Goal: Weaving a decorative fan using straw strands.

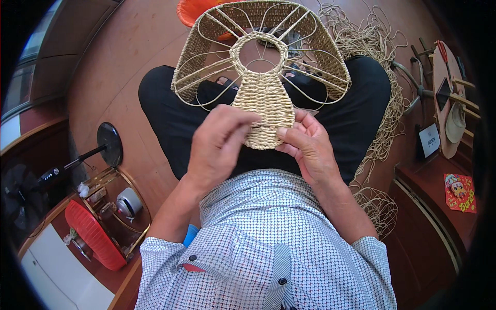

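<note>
A woven straw frame [258, 51] rests across my lap and knees, with a round braided ring, curved spokes and a woven outer wall. From the ring a rounded woven panel [264, 106] extends toward me. My right hand [312, 150] grips the panel's lower right edge, thumb on top and fingers along the side and underneath. Over the panel's lower left edge, my left hand [219, 144] is closed with its fingertips bent together. Whether a strand lies between those fingertips cannot be made out.
Loose straw cord [356, 31] lies heaped on the floor at the right. An orange-red basin [194, 10] is behind the frame. To the left are a black fan [23, 191], a glass-topped stand [129, 191] and a red plastic cover [95, 235]. A wooden chair [447, 98] stands at right.
</note>
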Motion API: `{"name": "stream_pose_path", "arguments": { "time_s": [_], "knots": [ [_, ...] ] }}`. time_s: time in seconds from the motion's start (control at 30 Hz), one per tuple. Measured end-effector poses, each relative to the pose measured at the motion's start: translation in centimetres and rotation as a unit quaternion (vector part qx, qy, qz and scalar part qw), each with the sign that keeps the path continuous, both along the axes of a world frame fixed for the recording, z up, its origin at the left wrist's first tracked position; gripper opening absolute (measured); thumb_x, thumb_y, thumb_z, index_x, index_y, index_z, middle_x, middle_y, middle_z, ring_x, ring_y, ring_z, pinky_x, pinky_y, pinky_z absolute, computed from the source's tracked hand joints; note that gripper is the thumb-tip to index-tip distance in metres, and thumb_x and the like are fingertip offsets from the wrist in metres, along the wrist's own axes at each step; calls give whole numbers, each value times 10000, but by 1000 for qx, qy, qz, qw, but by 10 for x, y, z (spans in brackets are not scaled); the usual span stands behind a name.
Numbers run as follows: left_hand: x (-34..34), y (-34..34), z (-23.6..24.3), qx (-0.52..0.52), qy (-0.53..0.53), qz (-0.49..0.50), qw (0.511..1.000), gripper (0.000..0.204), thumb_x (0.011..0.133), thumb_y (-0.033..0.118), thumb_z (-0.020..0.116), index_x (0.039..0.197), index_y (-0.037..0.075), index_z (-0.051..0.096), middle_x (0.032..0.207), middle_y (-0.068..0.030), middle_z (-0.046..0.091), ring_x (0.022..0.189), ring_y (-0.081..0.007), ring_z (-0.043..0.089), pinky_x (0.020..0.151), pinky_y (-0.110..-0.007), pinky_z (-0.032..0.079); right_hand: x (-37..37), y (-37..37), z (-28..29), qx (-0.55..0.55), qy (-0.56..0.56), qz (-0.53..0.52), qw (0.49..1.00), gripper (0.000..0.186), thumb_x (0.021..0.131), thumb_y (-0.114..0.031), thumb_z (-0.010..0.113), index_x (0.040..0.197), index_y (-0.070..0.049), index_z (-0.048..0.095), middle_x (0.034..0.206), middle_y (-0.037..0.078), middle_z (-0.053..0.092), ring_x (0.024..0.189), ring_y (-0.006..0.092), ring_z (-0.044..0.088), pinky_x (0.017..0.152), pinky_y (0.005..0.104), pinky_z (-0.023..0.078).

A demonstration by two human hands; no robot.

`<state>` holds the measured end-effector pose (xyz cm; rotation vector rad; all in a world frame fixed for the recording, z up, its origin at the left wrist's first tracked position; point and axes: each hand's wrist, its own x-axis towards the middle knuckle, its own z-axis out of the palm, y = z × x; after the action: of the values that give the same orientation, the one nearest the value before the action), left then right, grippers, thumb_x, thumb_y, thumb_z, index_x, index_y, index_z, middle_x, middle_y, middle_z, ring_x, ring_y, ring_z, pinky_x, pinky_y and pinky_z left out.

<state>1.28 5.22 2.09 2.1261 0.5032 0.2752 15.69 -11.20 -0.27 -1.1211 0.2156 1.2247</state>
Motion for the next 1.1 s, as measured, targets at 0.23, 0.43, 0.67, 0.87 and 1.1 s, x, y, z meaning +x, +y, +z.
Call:
{"name": "stream_pose_path", "arguments": {
  "time_s": [0.23,0.43,0.67,0.87,1.1],
  "knots": [
    [-6,-5,0,-219,-22,151,964,177,1068,35,624,1212,-7,719,1089,-21,707,943,-75,639,858,-235,517,-3,-1,-3,9,-27,-7,1000,431,949,-27,753,1307,-12,513,1130,90,754,987,146,752,845,308,644],
    [6,-13,11,-135,7,104,985,132,1003,-10,669,1115,-3,739,1060,-59,682,948,-122,659,850,-262,532,-5,-1,-9,31,-29,-16,999,446,948,0,746,1320,-25,501,1140,91,751,997,148,752,840,301,653],
    [21,-18,10,89,6,-7,996,145,862,49,768,1000,65,728,940,-69,673,895,-273,647,827,-408,489,11,-7,-13,86,23,34,995,582,954,-16,775,1431,-20,441,1192,105,724,1029,158,748,869,308,662],
    [33,-16,16,144,16,-42,989,176,817,44,809,976,77,740,922,-77,675,904,-300,653,814,-424,516,29,-7,-24,125,11,94,988,679,912,-17,812,1474,-12,432,1182,97,732,1024,152,743,886,316,654],
    [38,-23,21,174,61,-83,979,131,849,73,775,949,73,691,923,-116,630,926,-341,643,837,-446,520,35,-10,-38,160,24,124,979,723,858,35,828,1484,14,467,1142,64,738,1015,131,726,899,293,615]
  ]
}}
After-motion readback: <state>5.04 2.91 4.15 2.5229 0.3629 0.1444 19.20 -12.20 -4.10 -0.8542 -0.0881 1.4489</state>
